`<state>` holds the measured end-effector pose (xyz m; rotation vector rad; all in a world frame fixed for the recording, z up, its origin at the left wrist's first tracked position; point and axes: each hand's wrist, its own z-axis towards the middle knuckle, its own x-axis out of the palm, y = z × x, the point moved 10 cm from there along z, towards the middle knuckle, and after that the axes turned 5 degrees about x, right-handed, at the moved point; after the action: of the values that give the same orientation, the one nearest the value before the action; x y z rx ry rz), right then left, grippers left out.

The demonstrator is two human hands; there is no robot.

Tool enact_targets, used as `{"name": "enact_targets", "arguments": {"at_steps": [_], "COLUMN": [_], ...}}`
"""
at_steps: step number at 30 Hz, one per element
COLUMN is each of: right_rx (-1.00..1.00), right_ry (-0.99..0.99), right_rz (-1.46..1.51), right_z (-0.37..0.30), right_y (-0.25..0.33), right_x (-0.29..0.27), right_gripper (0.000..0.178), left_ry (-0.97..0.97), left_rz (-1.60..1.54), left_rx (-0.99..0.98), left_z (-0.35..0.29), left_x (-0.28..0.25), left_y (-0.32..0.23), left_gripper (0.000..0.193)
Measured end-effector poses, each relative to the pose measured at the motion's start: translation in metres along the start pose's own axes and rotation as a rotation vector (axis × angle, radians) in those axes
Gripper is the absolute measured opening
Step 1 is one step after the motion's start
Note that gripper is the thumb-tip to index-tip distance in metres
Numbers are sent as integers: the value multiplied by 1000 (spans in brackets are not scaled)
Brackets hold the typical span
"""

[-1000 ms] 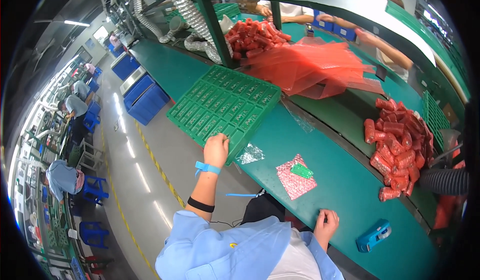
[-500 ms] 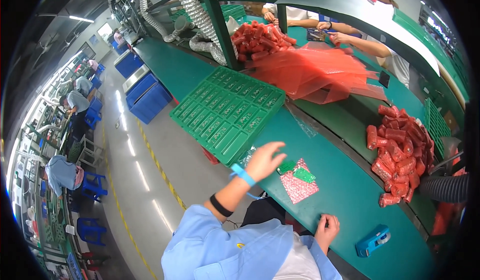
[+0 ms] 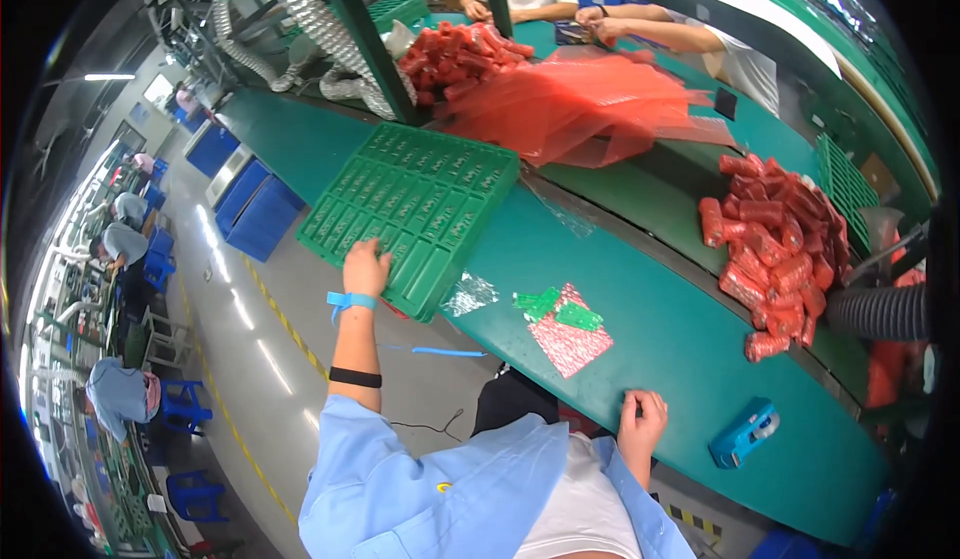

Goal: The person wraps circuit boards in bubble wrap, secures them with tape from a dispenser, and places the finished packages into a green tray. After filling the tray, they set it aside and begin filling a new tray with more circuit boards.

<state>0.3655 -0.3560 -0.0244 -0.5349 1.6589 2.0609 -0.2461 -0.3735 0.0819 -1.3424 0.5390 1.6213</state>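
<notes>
My left hand reaches over the near left part of a green compartment tray. Its fingers are bent down into the tray's cells, and what they pinch is too small to make out. Rows of small parts fill many of the cells. Curled loosely, my right hand rests at the near edge of the green table, with nothing visible in it. Between the hands lies a red-and-white bubble wrap sheet. Two green circuit boards are there: one board on the sheet, another board at its upper left corner.
A blue tape dispenser stands right of my right hand. Red wrapped bundles are heaped at the right, more bundles at the back. Flat red bags lie behind the tray. Across the table, co-workers' hands are busy.
My left hand has moved left, from beside the circuit boards to the tray, and its fingers have bent. My right hand stays at the table edge. The whole view has shifted.
</notes>
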Motion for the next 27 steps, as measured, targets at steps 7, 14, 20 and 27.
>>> {"name": "enact_targets", "arguments": {"at_steps": [7, 14, 20, 27], "right_rx": [-30, -8, 39, 10], "right_ry": [1, -2, 0, -19], "right_rz": [56, 42, -4, 22], "right_z": [8, -8, -14, -11], "right_y": [3, 2, 3, 4], "right_x": [9, -1, -3, -6], "right_gripper": [5, 5, 5, 5], "left_ry": [-75, -226, -10, -37], "left_rz": [27, -43, -290, -67], "left_rx": [-49, 32, 1, 170], "left_z": [4, -18, -32, -38], "left_x": [-10, -30, -8, -8], "left_y": [7, -10, -37, -64], "left_gripper": [27, 23, 17, 14]}}
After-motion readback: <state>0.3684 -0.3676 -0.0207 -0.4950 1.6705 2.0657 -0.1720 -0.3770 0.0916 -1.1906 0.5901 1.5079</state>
